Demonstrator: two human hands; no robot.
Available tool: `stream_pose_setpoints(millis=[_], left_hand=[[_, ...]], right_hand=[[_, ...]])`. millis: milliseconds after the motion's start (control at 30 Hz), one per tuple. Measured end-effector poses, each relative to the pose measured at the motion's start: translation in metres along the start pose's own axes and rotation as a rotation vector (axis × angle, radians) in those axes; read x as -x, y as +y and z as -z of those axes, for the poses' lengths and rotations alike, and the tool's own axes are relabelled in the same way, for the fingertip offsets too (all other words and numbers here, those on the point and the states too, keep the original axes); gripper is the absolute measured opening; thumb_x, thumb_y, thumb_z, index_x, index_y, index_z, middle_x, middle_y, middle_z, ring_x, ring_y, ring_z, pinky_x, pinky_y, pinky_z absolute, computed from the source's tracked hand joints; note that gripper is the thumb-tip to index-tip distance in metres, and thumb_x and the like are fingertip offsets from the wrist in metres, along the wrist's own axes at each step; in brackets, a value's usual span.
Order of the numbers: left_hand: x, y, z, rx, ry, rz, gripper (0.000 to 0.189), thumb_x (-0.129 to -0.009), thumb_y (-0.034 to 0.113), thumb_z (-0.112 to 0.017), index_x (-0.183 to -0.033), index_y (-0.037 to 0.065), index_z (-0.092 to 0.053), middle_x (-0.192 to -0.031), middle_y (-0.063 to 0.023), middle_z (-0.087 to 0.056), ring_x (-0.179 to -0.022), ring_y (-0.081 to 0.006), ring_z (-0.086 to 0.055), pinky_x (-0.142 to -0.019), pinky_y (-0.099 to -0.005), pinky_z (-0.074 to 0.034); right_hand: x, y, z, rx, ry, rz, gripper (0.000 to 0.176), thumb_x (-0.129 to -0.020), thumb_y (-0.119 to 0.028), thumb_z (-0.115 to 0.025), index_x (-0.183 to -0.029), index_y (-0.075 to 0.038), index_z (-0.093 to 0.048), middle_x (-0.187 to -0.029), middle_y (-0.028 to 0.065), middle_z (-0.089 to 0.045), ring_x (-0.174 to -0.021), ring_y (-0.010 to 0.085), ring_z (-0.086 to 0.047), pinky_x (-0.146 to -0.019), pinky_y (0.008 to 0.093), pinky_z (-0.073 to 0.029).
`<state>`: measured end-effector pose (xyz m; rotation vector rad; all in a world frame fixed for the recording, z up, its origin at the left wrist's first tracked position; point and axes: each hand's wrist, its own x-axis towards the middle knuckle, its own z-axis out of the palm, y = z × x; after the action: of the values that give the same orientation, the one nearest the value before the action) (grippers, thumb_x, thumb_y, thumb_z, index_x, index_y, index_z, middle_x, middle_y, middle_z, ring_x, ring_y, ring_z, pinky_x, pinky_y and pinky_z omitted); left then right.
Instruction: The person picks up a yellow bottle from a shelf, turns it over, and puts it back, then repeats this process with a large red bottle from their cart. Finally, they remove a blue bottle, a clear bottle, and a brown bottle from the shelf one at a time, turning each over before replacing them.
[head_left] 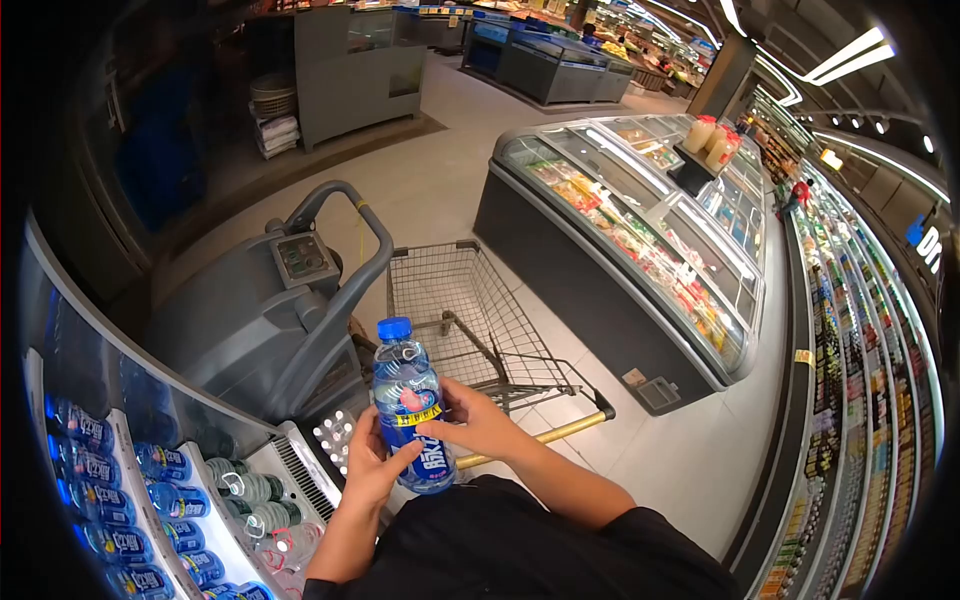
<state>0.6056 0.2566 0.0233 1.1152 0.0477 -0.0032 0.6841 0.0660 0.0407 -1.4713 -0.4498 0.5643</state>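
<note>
A clear water bottle point(433, 467) with a blue cap and a blue label with a yellow band is held upright in front of my body. My left hand point(374, 458) grips its left side, the thumb across the label. On the other side, my right hand point(466, 418) is closed round the bottle, its thumb also lying on the label. Just beyond the bottle stands a wire shopping cart point(447, 285) with a yellowish handle point(548, 436).
Shelves of blue-labelled bottles point(180, 499) are at lower left. A grey floor-cleaning machine point(250, 310) with a looped handle stands behind them. A long glass-topped freezer point(600, 290) is ahead to the right. Stocked refrigerated shelves point(850, 350) run along the right side.
</note>
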Motion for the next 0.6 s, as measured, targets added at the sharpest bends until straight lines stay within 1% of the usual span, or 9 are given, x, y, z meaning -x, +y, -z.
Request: stream_pose_setpoints(millis=[67, 200, 267, 400, 467, 600], left_hand=[[0.000, 0.000, -0.002, 0.021, 0.032, 0.002, 0.071, -0.078, -0.007, -0.081, -0.141, -0.001, -0.047, -0.130, -0.0130, -0.061, -0.122, -0.0219, -0.060, -0.107, -0.0374, -0.047], [0.000, -0.002, -0.002, 0.029, 0.068, -0.021, 0.070, -0.078, -0.006, -0.081, -0.140, -0.001, -0.048, -0.129, -0.0126, -0.062, -0.121, -0.0217, -0.060, -0.106, -0.0369, -0.047], [0.002, -0.003, 0.000, 0.015, 0.061, -0.037, 0.071, -0.078, -0.004, -0.082, -0.141, -0.001, -0.048, -0.129, -0.0126, -0.061, -0.120, -0.0215, -0.061, -0.105, -0.0366, -0.047], [0.008, -0.002, 0.001, 0.004, 0.091, -0.067, 0.071, -0.078, -0.005, -0.080, -0.141, -0.001, -0.048, -0.129, -0.0129, -0.061, -0.120, -0.0214, -0.061, -0.105, -0.0364, -0.047], [0.012, -0.003, 0.004, -0.007, 0.118, -0.070, 0.071, -0.078, -0.007, -0.078, -0.142, -0.001, -0.048, -0.129, -0.0130, -0.061, -0.120, -0.0212, -0.061, -0.106, -0.0365, -0.047], [0.021, -0.003, 0.007, -0.031, 0.163, -0.112, 0.070, -0.079, -0.008, -0.076, -0.142, -0.002, -0.047, -0.129, -0.0131, -0.061, -0.120, -0.0212, -0.061, -0.106, -0.0368, -0.047]], right_hand=[[-0.002, 0.001, -0.002, -0.057, 0.003, 0.032, 0.080, -0.089, -0.019, -0.081, -0.154, 0.000, -0.037, -0.137, 0.0155, -0.060, -0.127, 0.0242, -0.059, -0.108, 0.0409, -0.047], [-0.005, 0.003, -0.003, -0.099, -0.013, 0.030, 0.081, -0.089, -0.018, -0.081, -0.154, 0.000, -0.036, -0.138, 0.0156, -0.059, -0.129, 0.0245, -0.058, -0.109, 0.0410, -0.047], [-0.006, 0.004, -0.004, -0.122, -0.057, 0.022, 0.074, -0.091, -0.008, -0.077, -0.154, -0.003, -0.037, -0.141, 0.0113, -0.056, -0.131, 0.0206, -0.054, -0.109, 0.0383, -0.045], [-0.008, 0.001, -0.011, -0.133, -0.072, 0.044, 0.077, -0.091, -0.007, -0.077, -0.156, -0.004, -0.035, -0.142, 0.0117, -0.056, -0.131, 0.0213, -0.054, -0.109, 0.0391, -0.045], [-0.009, 0.003, -0.014, -0.119, -0.068, 0.016, 0.084, -0.089, -0.016, -0.081, -0.156, -0.003, -0.034, -0.140, 0.0143, -0.059, -0.129, 0.0241, -0.057, -0.108, 0.0410, -0.047], [-0.009, -0.004, -0.019, -0.072, -0.105, -0.011, 0.085, -0.089, -0.015, -0.081, -0.157, -0.003, -0.033, -0.140, 0.0142, -0.058, -0.130, 0.0242, -0.057, -0.108, 0.0410, -0.047]])
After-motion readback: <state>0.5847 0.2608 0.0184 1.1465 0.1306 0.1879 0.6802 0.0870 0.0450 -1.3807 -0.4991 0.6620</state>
